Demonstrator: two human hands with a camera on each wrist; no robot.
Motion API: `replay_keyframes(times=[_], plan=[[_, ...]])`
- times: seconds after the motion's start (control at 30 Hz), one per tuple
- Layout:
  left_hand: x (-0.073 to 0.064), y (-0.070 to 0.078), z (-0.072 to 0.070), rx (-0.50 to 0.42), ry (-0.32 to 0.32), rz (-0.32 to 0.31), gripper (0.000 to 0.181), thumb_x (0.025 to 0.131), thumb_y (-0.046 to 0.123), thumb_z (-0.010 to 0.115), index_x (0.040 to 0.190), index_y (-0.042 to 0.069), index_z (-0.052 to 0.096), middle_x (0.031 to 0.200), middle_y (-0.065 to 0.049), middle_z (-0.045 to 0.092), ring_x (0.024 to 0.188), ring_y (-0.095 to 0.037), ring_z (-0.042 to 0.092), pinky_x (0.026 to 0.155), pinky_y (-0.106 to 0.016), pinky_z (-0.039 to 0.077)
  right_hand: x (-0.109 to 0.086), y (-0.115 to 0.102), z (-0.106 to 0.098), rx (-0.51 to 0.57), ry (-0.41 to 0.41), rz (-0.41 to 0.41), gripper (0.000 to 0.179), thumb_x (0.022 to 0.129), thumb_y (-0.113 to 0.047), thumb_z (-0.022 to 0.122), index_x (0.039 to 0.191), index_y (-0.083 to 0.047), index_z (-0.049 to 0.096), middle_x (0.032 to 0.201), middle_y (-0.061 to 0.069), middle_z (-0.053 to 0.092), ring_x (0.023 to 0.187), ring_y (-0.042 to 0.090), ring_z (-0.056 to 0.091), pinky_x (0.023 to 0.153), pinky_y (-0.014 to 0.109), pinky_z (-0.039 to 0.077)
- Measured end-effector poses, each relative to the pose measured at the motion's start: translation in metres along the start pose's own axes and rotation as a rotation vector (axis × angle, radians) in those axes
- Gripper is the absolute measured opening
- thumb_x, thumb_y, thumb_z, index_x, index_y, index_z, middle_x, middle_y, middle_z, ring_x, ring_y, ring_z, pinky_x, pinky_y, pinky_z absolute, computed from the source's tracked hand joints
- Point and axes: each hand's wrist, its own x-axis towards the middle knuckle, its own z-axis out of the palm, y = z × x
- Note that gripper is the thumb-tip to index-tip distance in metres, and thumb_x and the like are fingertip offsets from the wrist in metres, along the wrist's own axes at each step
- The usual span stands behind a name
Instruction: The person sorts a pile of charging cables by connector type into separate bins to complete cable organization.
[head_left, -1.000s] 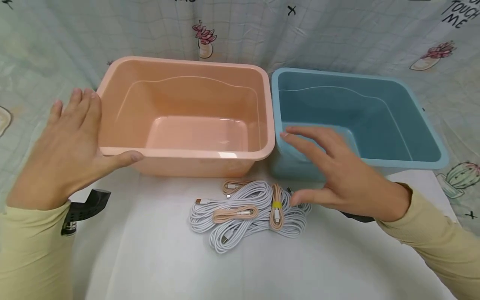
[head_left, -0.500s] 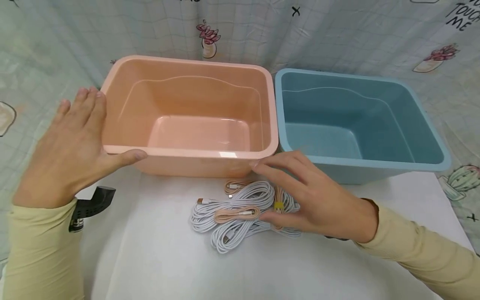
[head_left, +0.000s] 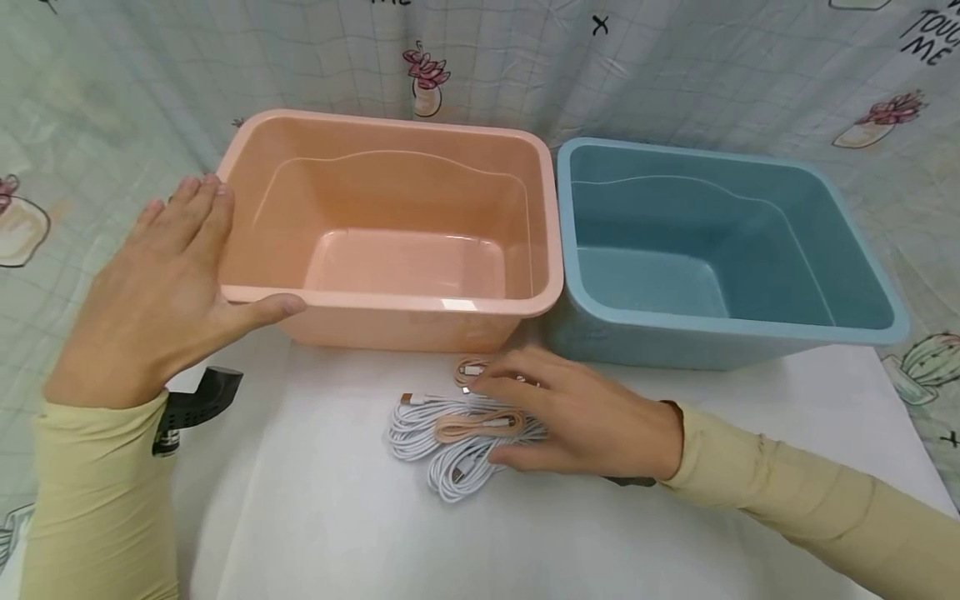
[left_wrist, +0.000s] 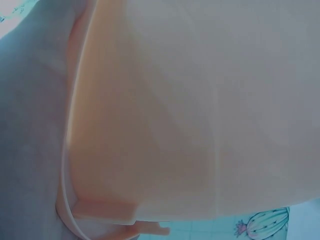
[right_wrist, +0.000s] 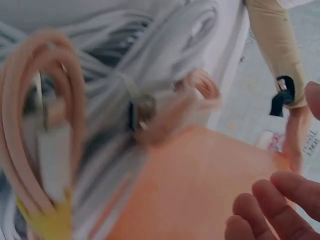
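My left hand (head_left: 153, 292) lies with straight fingers along the left rim of the peach tub (head_left: 408, 304), its thumb on the front rim. Over the right part of a pile of coiled white cables (head_left: 420, 433), my right hand (head_left: 581, 417) hovers with thumb and fingers apart, holding nothing that shows. A peach cable coil (head_left: 472, 427) lies on the white ones, just left of the right fingertips. Another peach coil (head_left: 468, 371) lies behind it. In the right wrist view, a peach coil with a yellow tie (right_wrist: 45, 145) shows close by; the hand hides it in the head view.
A blue tub (head_left: 735, 325) stands right of the peach tub, rims nearly touching. Both stand on a white-covered table (head_left: 360, 542). Behind hangs a printed curtain (head_left: 510, 67). A black wrist camera mount (head_left: 202, 400) sticks out beside the left wrist.
My right hand has moved left and down from the blue tub's front to above the cable pile, covering its right side. The left hand stays on the peach tub's rim.
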Motion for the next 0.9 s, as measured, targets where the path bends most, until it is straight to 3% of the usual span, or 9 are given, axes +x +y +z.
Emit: replay_keyframes(times=[0.17, 0.37, 0.6, 0.9], plan=[[0.0, 0.001, 0.0, 0.003, 0.002, 0.0, 0.115, 0.078, 0.073, 0.06, 0.156, 0.005, 0.009, 0.165, -0.009, 0.003, 0.155, -0.032, 0.002, 0.128, -0.048, 0.001, 0.003, 0.002, 0.016, 0.014, -0.057, 0.022, 0.053, 0.083, -0.043, 0.075, 0.127, -0.015, 0.062, 0.124, -0.004, 0.061, 0.109, 0.007, 0.057, 0.088, 0.021, 0.053], [-0.001, 0.001, 0.0, -0.011, 0.0, -0.002, 0.115, 0.078, 0.073, 0.06, 0.156, 0.006, 0.008, 0.165, -0.007, 0.002, 0.155, -0.031, 0.001, 0.128, -0.048, 0.002, 0.008, 0.0, 0.026, 0.004, -0.14, 0.071, 0.047, 0.081, -0.041, 0.077, 0.121, -0.019, 0.066, 0.12, -0.006, 0.065, 0.12, 0.014, 0.058, 0.098, 0.029, 0.052], [-0.001, 0.0, 0.002, -0.015, 0.007, -0.003, 0.115, 0.078, 0.072, 0.06, 0.156, 0.006, 0.009, 0.165, -0.007, 0.003, 0.155, -0.031, 0.002, 0.128, -0.049, 0.003, 0.013, 0.002, 0.033, 0.025, -0.177, 0.052, 0.039, 0.081, -0.034, 0.078, 0.116, -0.019, 0.069, 0.115, -0.006, 0.065, 0.121, 0.014, 0.059, 0.104, 0.029, 0.05], [0.001, 0.0, 0.001, -0.005, 0.005, 0.003, 0.115, 0.078, 0.072, 0.061, 0.156, 0.005, 0.008, 0.165, -0.008, 0.002, 0.156, -0.031, 0.002, 0.128, -0.047, 0.002, 0.019, 0.007, 0.039, -0.017, -0.196, 0.077, 0.033, 0.079, -0.024, 0.078, 0.11, -0.017, 0.071, 0.109, -0.006, 0.068, 0.11, 0.01, 0.063, 0.093, 0.026, 0.054]])
